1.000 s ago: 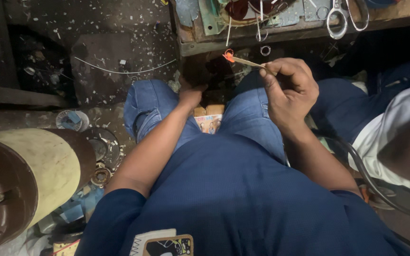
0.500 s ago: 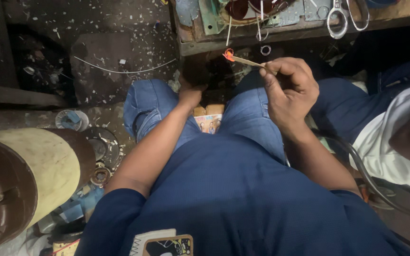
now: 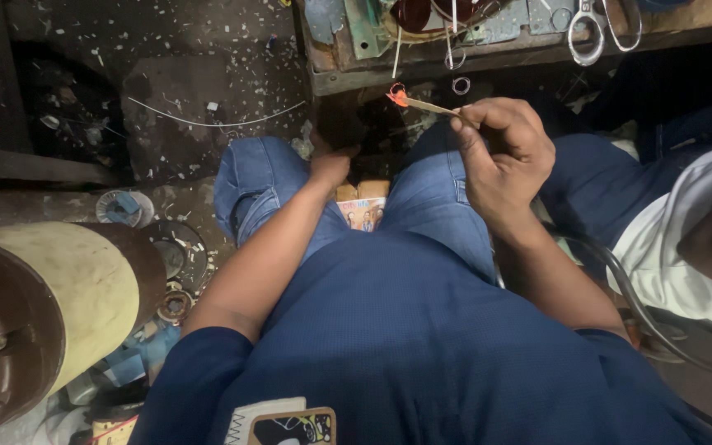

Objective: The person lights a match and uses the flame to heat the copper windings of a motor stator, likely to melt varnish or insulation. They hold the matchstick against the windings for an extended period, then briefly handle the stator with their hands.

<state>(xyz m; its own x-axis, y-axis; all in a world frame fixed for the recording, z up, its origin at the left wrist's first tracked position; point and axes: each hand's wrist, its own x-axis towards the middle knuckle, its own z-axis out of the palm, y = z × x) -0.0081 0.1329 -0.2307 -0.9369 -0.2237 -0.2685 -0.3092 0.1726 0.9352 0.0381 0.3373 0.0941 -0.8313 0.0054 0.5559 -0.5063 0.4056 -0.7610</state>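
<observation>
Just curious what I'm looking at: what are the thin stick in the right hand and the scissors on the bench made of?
The stick looks like pale wood or bamboo, matte, with a red-orange tip. The scissors look like bright metal, shiny grey handles.

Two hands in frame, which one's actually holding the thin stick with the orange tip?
The right hand, raised near the workbench edge, pinches the thin stick between its fingers. The left hand sits low between the knees, its grip hidden in shadow.
</observation>
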